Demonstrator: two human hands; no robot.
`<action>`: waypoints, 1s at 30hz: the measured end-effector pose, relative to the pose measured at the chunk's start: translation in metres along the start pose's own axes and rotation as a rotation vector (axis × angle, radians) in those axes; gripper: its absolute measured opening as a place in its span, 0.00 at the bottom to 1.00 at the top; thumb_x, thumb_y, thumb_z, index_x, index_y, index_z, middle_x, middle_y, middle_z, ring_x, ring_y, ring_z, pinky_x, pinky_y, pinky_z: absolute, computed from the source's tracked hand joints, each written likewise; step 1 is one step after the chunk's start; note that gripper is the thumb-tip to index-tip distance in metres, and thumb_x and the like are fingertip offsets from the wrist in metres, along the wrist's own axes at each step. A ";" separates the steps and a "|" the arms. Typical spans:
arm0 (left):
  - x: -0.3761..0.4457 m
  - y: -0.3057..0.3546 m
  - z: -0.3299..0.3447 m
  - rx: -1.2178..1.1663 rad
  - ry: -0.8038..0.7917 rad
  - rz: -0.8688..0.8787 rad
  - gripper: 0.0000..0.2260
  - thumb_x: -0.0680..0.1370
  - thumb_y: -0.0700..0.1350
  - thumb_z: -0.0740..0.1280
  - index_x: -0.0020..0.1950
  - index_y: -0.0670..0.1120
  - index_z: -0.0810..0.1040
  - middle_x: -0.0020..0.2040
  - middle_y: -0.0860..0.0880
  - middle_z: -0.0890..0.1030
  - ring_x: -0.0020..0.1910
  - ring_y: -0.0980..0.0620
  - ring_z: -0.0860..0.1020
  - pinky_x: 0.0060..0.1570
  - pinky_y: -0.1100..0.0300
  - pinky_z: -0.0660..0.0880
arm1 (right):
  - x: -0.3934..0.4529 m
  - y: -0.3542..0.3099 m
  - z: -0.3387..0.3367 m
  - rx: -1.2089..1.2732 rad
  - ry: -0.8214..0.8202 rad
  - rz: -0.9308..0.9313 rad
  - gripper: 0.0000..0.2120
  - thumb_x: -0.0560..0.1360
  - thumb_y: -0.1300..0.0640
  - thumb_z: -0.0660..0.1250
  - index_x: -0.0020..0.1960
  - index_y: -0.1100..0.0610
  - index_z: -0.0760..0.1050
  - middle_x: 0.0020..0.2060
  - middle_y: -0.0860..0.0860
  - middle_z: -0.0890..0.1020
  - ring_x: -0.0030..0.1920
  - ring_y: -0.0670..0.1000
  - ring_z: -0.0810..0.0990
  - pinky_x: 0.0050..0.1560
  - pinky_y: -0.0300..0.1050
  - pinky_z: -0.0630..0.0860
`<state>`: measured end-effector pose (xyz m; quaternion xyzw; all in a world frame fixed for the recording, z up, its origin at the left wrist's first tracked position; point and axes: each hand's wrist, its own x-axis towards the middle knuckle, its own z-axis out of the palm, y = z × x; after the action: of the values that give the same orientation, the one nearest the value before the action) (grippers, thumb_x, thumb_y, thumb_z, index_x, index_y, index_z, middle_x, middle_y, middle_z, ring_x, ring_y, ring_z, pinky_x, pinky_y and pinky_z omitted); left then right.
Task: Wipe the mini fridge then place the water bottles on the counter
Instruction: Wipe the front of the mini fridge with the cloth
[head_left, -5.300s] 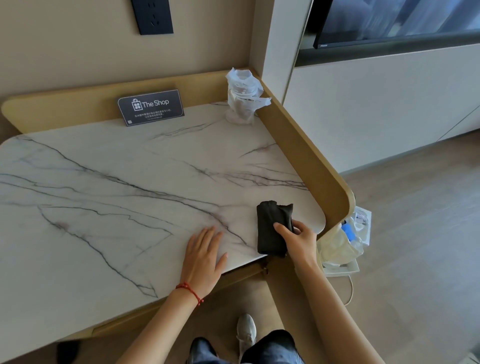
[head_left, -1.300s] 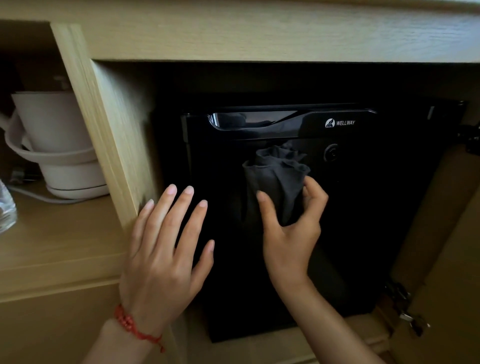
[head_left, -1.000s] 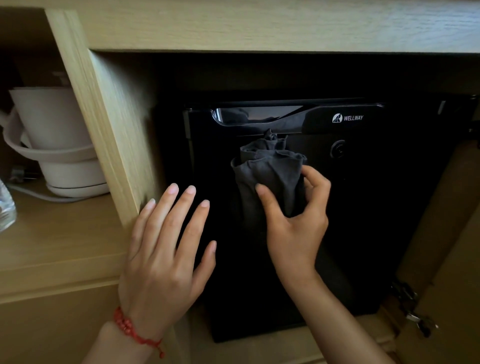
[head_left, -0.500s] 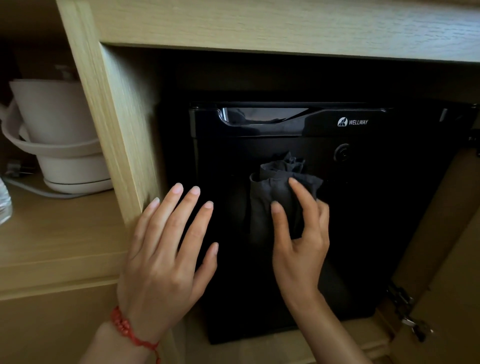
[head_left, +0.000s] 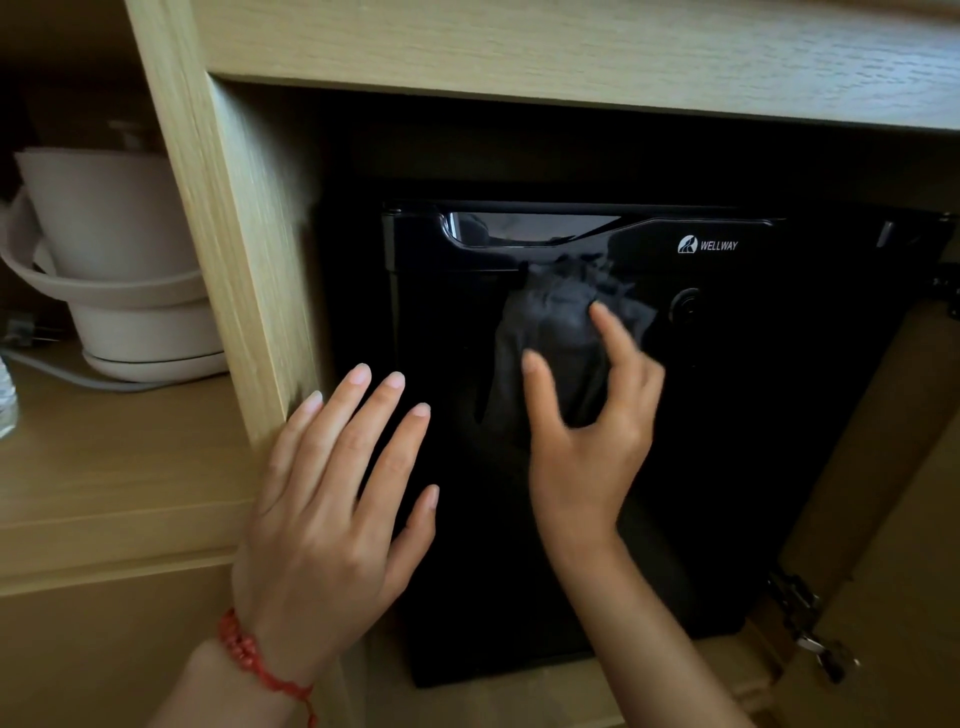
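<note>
A black mini fridge (head_left: 753, 441) stands closed inside a light wooden cabinet, its door facing me. My right hand (head_left: 587, 441) presses a dark grey cloth (head_left: 561, 332) against the upper middle of the door, just below the handle recess, thumb and fingers pinching the cloth. My left hand (head_left: 332, 499), fingers spread, rests flat on the door's left edge and the wooden divider. A red bracelet circles that wrist. No water bottle shows clearly; something clear sits at the far left edge.
A wooden divider (head_left: 234, 234) separates the fridge bay from a shelf on the left, where a white electric kettle (head_left: 114, 260) stands with its cord. The open cabinet door with metal hinges (head_left: 810, 639) is at the lower right. A wooden top panel (head_left: 571, 47) runs overhead.
From the marble counter, the view has dropped to the fridge. Over the last second my right hand slid the cloth down the door, then back up toward the handle. My left hand stayed put.
</note>
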<state>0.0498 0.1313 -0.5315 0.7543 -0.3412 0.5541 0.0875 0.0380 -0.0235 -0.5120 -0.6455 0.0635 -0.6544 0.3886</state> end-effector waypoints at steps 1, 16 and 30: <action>0.000 0.000 0.000 0.001 -0.002 -0.002 0.17 0.77 0.46 0.61 0.63 0.39 0.74 0.65 0.39 0.74 0.68 0.42 0.67 0.69 0.46 0.60 | -0.009 0.002 0.001 -0.026 -0.032 -0.037 0.23 0.69 0.59 0.72 0.62 0.60 0.72 0.50 0.55 0.70 0.51 0.39 0.70 0.55 0.23 0.64; -0.001 0.001 0.002 0.044 0.018 0.004 0.17 0.77 0.46 0.62 0.62 0.38 0.75 0.64 0.38 0.74 0.67 0.41 0.68 0.69 0.46 0.60 | 0.002 0.041 -0.033 -0.117 0.098 0.032 0.22 0.71 0.57 0.70 0.62 0.63 0.71 0.50 0.55 0.70 0.51 0.39 0.68 0.56 0.24 0.63; -0.009 -0.007 0.002 0.088 0.027 0.067 0.17 0.76 0.45 0.62 0.61 0.38 0.74 0.64 0.38 0.73 0.66 0.40 0.68 0.69 0.47 0.59 | -0.005 0.043 -0.029 -0.190 -0.044 -0.152 0.20 0.71 0.57 0.68 0.61 0.64 0.73 0.48 0.66 0.74 0.52 0.56 0.73 0.57 0.38 0.69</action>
<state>0.0542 0.1389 -0.5390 0.7379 -0.3402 0.5814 0.0403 0.0304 -0.0627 -0.5454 -0.6967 0.0676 -0.6586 0.2761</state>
